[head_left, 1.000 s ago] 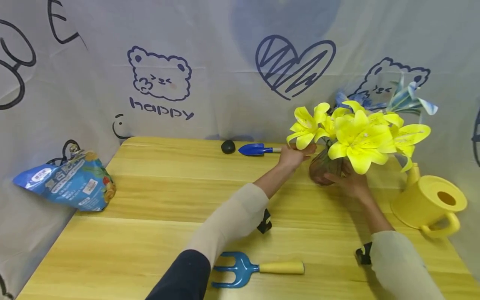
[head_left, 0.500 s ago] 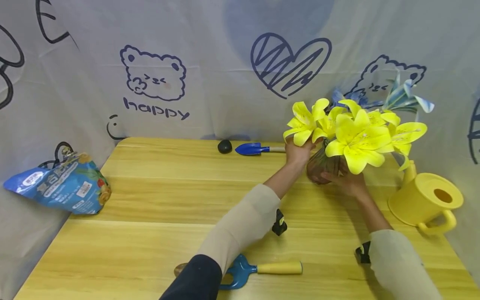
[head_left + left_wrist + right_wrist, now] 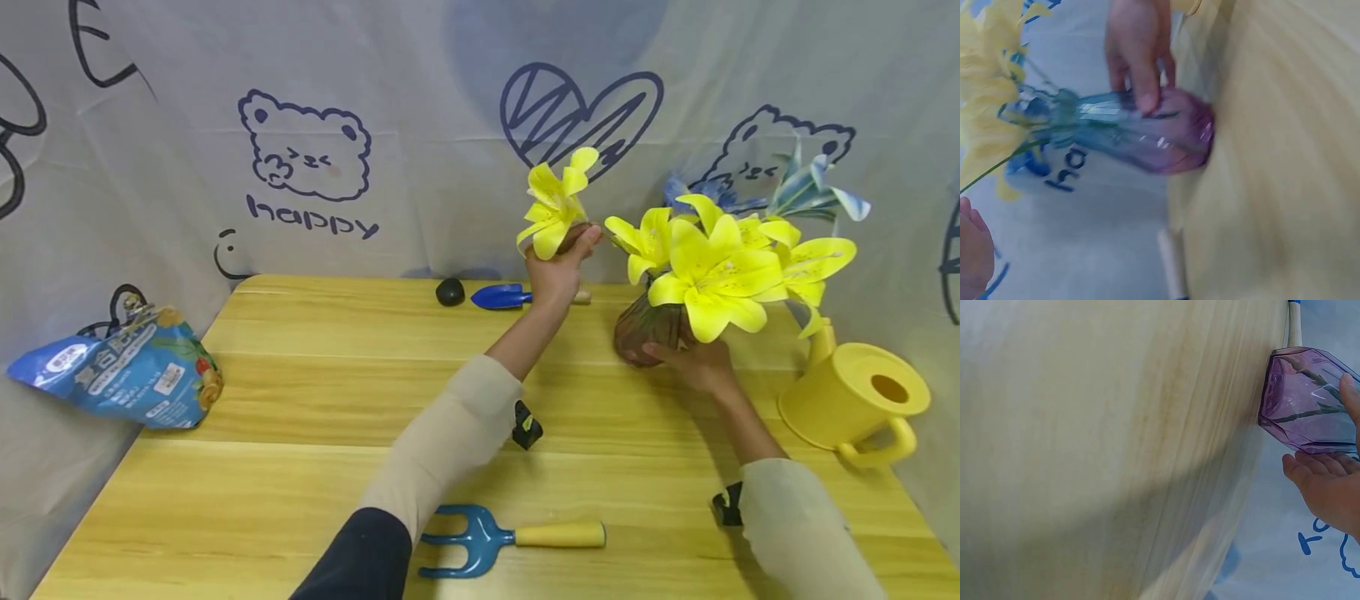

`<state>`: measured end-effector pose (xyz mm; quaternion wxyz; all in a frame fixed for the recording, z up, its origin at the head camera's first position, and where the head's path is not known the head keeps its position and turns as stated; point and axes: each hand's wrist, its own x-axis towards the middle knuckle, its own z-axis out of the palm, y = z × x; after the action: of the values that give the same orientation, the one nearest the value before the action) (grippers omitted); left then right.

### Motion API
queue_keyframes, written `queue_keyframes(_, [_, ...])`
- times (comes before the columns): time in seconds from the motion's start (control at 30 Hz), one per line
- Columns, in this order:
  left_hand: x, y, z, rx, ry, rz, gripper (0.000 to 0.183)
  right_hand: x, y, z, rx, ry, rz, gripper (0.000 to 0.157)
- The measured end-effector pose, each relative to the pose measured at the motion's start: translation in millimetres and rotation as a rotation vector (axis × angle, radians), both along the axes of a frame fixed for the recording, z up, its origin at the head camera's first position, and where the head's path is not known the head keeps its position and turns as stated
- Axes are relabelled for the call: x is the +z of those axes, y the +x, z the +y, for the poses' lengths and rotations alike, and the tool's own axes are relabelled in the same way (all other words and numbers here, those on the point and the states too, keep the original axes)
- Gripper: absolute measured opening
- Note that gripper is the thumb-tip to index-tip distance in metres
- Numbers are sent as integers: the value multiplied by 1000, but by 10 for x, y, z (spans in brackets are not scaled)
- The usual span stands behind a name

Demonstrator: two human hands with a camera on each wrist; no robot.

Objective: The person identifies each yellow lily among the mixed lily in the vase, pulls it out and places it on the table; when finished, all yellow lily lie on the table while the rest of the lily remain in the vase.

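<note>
My left hand [image 3: 553,271] is raised at the back of the table and grips a yellow lily [image 3: 553,208] just below its bloom. In the left wrist view a thin green stem runs from this hand [image 3: 974,253] to the neck of a glass vase [image 3: 1147,134], blue above and purple below. My right hand [image 3: 697,367] holds the vase [image 3: 637,333] low on its side, thumb in front. The other yellow lilies [image 3: 720,283] and some blue flowers [image 3: 813,196] stand in the vase. In the right wrist view stems show through the purple glass [image 3: 1307,403].
Right of the vase stands a yellow watering can [image 3: 847,400]. A blue trowel [image 3: 498,297] and a black stone [image 3: 450,292] lie along the back edge. The blue hand fork [image 3: 476,542] is in front; a blue bag [image 3: 142,371] leans at the left.
My left hand has moved up and left from beside the vase neck, taking one lily bloom away from the bunch. The right hand stays on the vase.
</note>
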<state>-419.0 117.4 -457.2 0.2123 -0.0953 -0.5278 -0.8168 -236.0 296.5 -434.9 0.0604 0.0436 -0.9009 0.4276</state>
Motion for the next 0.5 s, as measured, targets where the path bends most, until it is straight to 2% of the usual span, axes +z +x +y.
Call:
queue_keyframes(0.07, [521,415,-232,-29,60,-14,22,76,60,-29,-44,78,-70,90])
queue_keyframes(0.1, [781,643,-350,-44,98,-11,21,91,66,-34,-52,82,-83,90])
queue_keyframes(0.17, [1323,1163,-609,-78,131,15,18,108,70,-36,-57,87,-92,90])
queue_keyframes(0.2, [1412,1266,-708,-106,140,54,17,110,70,-35,-54,93,-94,90])
queue_keyframes(0.23, [1600,1478,-828,-117,129,62,15,112,70,-35,-51,100,-92,89])
queue_keyframes(0.27, [1683,1571,-930,-123,107,85,13,112,68,-34,-46,105,-88,88])
queue_keyframes(0.33, [1773,1695,-1139,-137,52,125,11,111,68,-40,-44,104,-83,88])
queue_keyframes(0.4, [1773,1746,-1353,-162,4,136,10,114,70,-48,-43,104,-81,86])
queue_keyframes(0.5, [1710,1821,-1688,-178,-101,133,11,119,71,-51,-44,104,-71,86])
